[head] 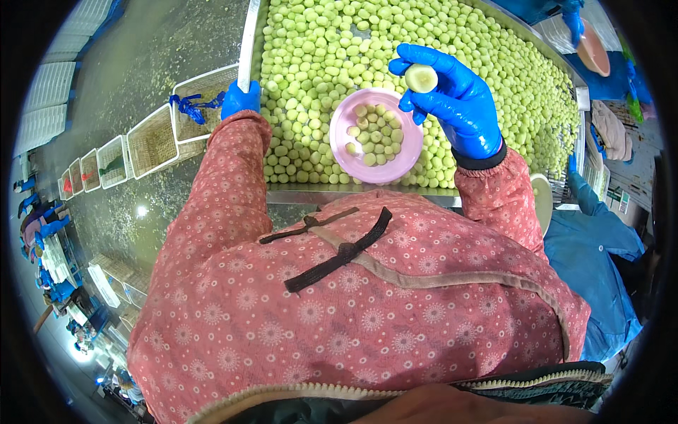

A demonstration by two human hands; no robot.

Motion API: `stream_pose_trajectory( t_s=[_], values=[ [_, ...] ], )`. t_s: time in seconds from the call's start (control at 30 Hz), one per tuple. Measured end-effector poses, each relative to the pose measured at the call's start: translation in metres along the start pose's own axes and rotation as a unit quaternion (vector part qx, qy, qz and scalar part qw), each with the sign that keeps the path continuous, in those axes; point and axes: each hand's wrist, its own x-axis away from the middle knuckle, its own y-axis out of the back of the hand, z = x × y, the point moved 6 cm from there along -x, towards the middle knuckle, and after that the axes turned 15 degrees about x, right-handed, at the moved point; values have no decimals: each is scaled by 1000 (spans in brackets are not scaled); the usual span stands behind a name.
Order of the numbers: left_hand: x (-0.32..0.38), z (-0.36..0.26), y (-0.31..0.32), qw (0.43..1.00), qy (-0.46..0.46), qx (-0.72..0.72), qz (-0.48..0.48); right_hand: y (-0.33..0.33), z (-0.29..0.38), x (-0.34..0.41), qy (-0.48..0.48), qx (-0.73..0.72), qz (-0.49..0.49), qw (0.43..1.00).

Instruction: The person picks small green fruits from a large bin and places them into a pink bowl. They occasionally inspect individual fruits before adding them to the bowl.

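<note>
My right hand, in a blue glove, pinches a round pale-green fruit between thumb and fingers. A whitish patch shows on the fruit's face. Just below and left of that hand, a pink plastic bowl rests on the fruit and holds several duller, brownish-green ones. Many round green fruits, seemingly peeled, cover the metal sorting table in front of me. My left hand, also blue-gloved, is closed on the table's raised metal rim at the left; its fingertips are hidden.
White plastic crates stand in a row left of the table, on a wet, littered floor. A blue glove hangs on the nearest crate. At right stands a co-worker in blue; another person's gloved hand holds a pinkish bowl.
</note>
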Motion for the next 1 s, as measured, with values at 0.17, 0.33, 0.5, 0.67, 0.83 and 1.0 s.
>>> stream_pose_trajectory(
  t_s=[0.17, 0.33, 0.5, 0.67, 0.83, 1.0],
  values=[
    [-1, 5, -1, 1000, -22, 15, -11, -4, -4, -1, -1, -21, 20, 1000],
    [-6, 12, -6, 999, 1, 19, 25, -7, -11, -2, -4, -70, 59, 996],
    [-7, 13, -6, 999, 0, 36, 38, -11, -21, -4, -9, -74, 63, 995],
    [-1, 9, -3, 1000, -8, 18, 10, -13, -27, -5, -5, -93, 72, 993],
    [1, 8, -2, 999, -9, 34, 14, -15, -37, -5, -17, -125, 77, 989],
    [-2, 14, -4, 1000, -5, 28, 14, -18, -49, -6, -18, -172, 77, 982]
  ],
)
